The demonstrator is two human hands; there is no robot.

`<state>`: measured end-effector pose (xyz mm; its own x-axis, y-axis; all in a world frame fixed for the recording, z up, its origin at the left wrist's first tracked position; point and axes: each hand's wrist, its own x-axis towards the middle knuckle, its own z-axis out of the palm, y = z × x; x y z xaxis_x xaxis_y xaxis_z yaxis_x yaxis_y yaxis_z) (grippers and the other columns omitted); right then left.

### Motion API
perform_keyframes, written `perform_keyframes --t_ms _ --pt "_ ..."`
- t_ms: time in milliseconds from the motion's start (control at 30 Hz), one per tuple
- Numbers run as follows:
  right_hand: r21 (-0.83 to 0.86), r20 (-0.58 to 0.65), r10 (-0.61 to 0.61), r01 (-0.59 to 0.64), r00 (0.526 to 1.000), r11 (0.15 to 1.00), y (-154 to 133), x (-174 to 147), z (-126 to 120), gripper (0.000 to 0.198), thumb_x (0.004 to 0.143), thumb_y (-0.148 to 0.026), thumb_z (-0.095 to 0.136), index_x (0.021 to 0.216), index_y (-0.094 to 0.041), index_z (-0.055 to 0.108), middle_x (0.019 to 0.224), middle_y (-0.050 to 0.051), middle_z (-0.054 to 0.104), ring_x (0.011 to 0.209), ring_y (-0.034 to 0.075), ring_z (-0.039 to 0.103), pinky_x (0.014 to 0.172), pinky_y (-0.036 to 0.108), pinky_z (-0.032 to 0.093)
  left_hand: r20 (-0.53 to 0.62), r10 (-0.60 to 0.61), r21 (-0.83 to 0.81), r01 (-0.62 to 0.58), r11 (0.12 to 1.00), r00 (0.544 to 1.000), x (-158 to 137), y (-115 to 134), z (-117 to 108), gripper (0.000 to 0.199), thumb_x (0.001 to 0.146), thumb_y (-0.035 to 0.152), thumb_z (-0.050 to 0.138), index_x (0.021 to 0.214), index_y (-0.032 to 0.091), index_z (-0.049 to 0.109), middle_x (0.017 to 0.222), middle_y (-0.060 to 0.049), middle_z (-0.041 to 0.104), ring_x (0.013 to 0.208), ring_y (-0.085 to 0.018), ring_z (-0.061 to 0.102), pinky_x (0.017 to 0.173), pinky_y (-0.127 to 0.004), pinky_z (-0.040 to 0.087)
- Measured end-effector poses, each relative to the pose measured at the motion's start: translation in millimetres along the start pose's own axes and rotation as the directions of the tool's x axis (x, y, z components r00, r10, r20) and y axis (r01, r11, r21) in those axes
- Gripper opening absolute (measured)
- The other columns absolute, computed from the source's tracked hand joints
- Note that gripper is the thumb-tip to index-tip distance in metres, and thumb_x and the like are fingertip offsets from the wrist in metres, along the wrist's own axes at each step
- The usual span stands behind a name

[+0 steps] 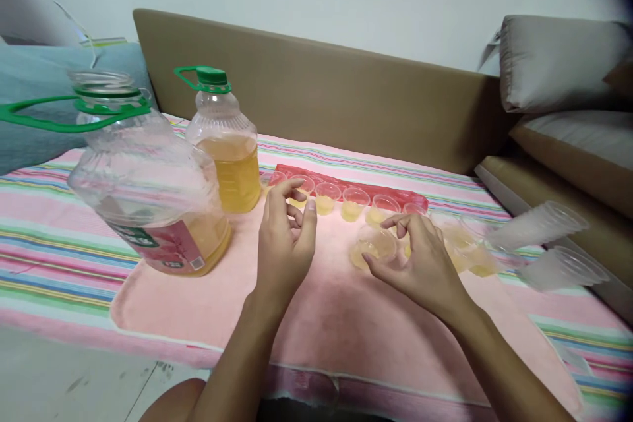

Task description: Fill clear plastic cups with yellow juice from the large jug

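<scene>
My left hand (287, 234) is raised over the pink mat with its fingers loosely bent, thumb apart and nothing held. My right hand (422, 260) hovers by a clear plastic cup (372, 249) of pale yellow liquid, thumb and fingers spread; whether the thumb touches the cup cannot be made out. Behind both hands runs a row of similar cups, among them one cup (351, 206) with a little yellow liquid. To the left stands a large uncapped jug (148, 178), low in liquid. A second jug (230, 165) with a green cap is fuller.
Two stacks of nested clear cups, an upper stack (541, 224) and a lower stack (564, 270), lie at the right. The pink mat (182, 310) covers a striped cloth (44, 257). Grey cushions (564, 66) and a brown headboard (316, 89) bound the back.
</scene>
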<state>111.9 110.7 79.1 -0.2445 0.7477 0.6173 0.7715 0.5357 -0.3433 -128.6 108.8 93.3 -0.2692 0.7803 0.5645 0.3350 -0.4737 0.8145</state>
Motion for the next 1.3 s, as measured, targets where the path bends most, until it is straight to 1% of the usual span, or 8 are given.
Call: perform_keyframes --t_ms 167,300,433,567,733,900,1033,1300 --pt "-0.03 -0.012 -0.003 0.003 1.0 1.0 6 21 20 0.043 0.089 -0.061 0.066 0.097 -0.023 0.047 0.098 0.004 0.058 0.089 0.028 0.052 0.08 0.039 0.034 -0.011 -0.025 -0.016 0.025 1.0 1.0 1 3 -5 0.031 0.102 0.026 0.06 0.132 0.025 0.054 0.113 -0.003 0.059 0.078 -0.009 0.057 0.062 -0.018 0.051" --pt "-0.021 -0.013 0.063 -0.063 0.998 0.998 13 28 36 0.048 0.086 -0.065 0.066 0.094 -0.024 0.044 0.099 0.005 0.058 0.092 0.029 0.052 0.079 0.039 0.034 -0.027 -0.031 -0.018 0.03 0.999 0.999 2 5 -9 0.032 0.102 0.025 0.06 0.133 0.024 0.054 0.113 -0.003 0.059 0.077 -0.009 0.056 0.062 -0.019 0.05" --pt "-0.049 -0.019 0.112 -0.113 0.994 0.992 21 31 45 0.052 0.084 -0.07 0.064 0.093 -0.024 0.041 0.096 0.005 0.058 0.09 0.03 0.051 0.076 0.038 0.033 -0.037 -0.038 -0.02 0.038 0.999 0.999 2 5 -11 0.031 0.102 0.027 0.06 0.132 0.024 0.055 0.112 -0.004 0.059 0.077 -0.01 0.056 0.061 -0.019 0.05" --pt "-0.078 -0.006 0.135 -0.135 0.991 0.988 27 33 47 0.053 0.082 -0.071 0.062 0.093 -0.024 0.041 0.096 0.005 0.058 0.088 0.03 0.05 0.077 0.039 0.034 -0.034 -0.035 -0.003 0.035 0.999 0.999 2 5 -12 0.031 0.102 0.027 0.06 0.132 0.025 0.054 0.112 -0.003 0.06 0.078 -0.01 0.057 0.062 -0.02 0.051" --pt "-0.074 0.043 0.167 -0.163 0.985 0.984 29 33 47 0.051 0.08 -0.068 0.063 0.096 -0.024 0.044 0.1 0.006 0.059 0.092 0.03 0.051 0.078 0.04 0.037 -0.025 -0.035 0.028 0.036 0.999 0.999 2 3 -11 0.031 0.102 0.028 0.06 0.132 0.026 0.053 0.114 -0.003 0.06 0.078 -0.011 0.057 0.061 -0.021 0.05" --pt "-0.068 0.052 0.144 -0.14 0.988 0.988 31 33 47 0.052 0.084 -0.07 0.064 0.096 -0.024 0.044 0.102 0.006 0.06 0.091 0.03 0.052 0.077 0.038 0.036 -0.024 -0.03 0.023 0.03 0.999 0.999 1 4 -11 0.032 0.102 0.028 0.06 0.132 0.026 0.052 0.114 -0.003 0.06 0.078 -0.01 0.058 0.065 -0.022 0.051" --pt "-0.072 0.057 0.12 -0.116 0.991 0.991 34 32 47 0.055 0.088 -0.073 0.065 0.095 -0.023 0.043 0.102 0.006 0.06 0.092 0.029 0.053 0.076 0.037 0.036 -0.019 -0.036 0.017 0.036 0.999 0.999 1 5 -13 0.031 0.101 0.028 0.06 0.132 0.025 0.053 0.113 -0.004 0.06 0.077 -0.011 0.057 0.061 -0.021 0.049" --pt "-0.075 0.063 0.11 -0.105 0.992 0.992 38 31 46 0.056 0.089 -0.073 0.066 0.097 -0.023 0.044 0.102 0.006 0.059 0.092 0.029 0.053 0.076 0.036 0.037 -0.022 -0.052 0.01 0.052 0.999 0.998 2 6 -14 0.031 0.101 0.028 0.06 0.132 0.025 0.053 0.114 -0.004 0.06 0.079 -0.011 0.057 0.065 -0.023 0.051"
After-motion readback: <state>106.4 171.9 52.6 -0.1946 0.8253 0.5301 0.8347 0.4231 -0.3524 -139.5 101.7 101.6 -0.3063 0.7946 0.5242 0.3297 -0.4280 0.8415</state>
